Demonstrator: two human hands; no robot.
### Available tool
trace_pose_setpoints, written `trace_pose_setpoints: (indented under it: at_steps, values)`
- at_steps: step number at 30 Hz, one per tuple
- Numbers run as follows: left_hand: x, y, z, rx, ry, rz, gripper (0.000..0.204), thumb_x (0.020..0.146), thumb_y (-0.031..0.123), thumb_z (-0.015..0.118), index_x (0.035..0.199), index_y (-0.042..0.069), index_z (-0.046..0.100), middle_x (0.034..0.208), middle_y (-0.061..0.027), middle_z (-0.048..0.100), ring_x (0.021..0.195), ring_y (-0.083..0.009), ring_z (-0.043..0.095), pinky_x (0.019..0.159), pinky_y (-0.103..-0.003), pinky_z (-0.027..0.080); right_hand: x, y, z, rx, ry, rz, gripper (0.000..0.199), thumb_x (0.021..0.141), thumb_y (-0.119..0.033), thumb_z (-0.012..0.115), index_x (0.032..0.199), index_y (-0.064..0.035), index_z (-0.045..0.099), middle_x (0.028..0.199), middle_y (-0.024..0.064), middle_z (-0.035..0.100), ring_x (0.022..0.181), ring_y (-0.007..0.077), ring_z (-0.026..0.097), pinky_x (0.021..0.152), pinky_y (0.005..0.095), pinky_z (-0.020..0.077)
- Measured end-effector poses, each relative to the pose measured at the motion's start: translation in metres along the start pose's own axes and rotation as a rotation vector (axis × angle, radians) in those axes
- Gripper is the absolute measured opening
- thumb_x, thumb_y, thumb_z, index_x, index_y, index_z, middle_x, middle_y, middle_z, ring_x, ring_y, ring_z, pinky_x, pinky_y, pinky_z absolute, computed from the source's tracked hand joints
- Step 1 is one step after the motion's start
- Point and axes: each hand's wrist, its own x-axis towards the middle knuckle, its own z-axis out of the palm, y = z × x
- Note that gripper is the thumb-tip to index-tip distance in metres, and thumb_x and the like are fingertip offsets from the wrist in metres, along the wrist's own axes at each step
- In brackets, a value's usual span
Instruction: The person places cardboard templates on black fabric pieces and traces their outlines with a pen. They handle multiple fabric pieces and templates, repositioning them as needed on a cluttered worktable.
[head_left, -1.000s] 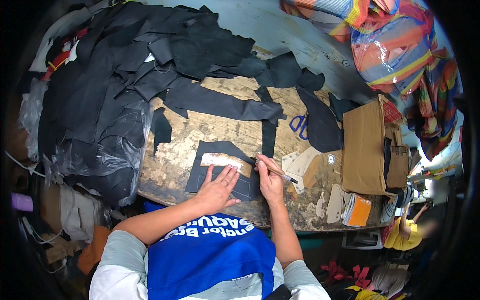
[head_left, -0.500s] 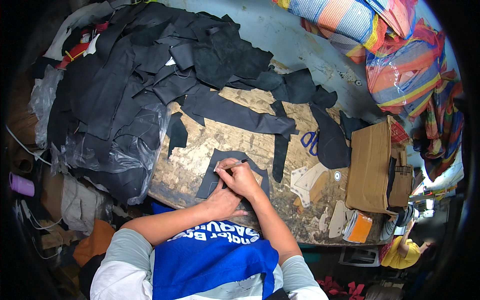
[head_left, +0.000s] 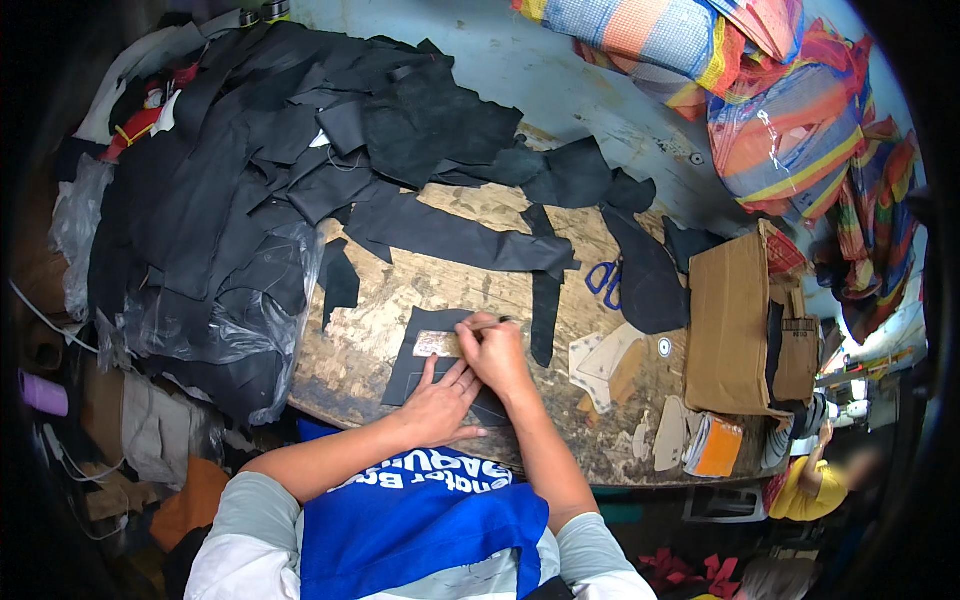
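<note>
Mid-frame, the right hand [head_left: 495,358] pinches a pen [head_left: 504,320]; the pale template [head_left: 434,344] lies left of that grip, above the flat, spread left hand [head_left: 438,410].

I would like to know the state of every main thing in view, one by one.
Left hand: spread, palm down
Right hand: closed around pen
Template: lying flat, partly covered
Black sheet: flat, marked with pale lines
Blue-handled scissors: lying down; blades hidden, opening unclear
Clear plastic: crumpled
Striped bag: bulging

Blue white-lettered shirt front [head_left: 420,535], short grey-and-white sleeves [head_left: 250,515]
</note>
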Motion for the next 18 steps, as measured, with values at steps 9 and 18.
trace_pose_setpoints:
  at_steps: [9, 18]
  values:
    - [0.005, 0.007, -0.021, 0.069, -0.076, -0.032, 0.089, 0.082, 0.060, 0.052, 0.138, -0.006, 0.032, 0.147, -0.0189, 0.027, 0.138, -0.0312, 0.020, 0.102, -0.065, 0.021, -0.027, 0.036, -0.026, 0.062, 0.145, 0.110, 0.016, 0.081, -0.012, 0.066, 0.077, 0.0038, 0.063, 0.060, 0.0133, 0.062, 0.052, 0.0154, 0.059, 0.050, 0.0290, 0.0461]
    - [0.010, 0.006, -0.028, 0.098, -0.088, -0.023, 0.091, 0.078, 0.064, 0.055, 0.135, -0.004, 0.037, 0.145, -0.0190, 0.030, 0.135, -0.0323, 0.027, 0.100, -0.065, 0.026, -0.059, 0.056, -0.023, 0.279, 0.298, 0.295, 0.013, 0.087, -0.008, 0.059, 0.081, 0.0028, 0.058, 0.062, 0.0073, 0.062, 0.056, 0.0111, 0.062, 0.051, 0.0252, 0.0481]
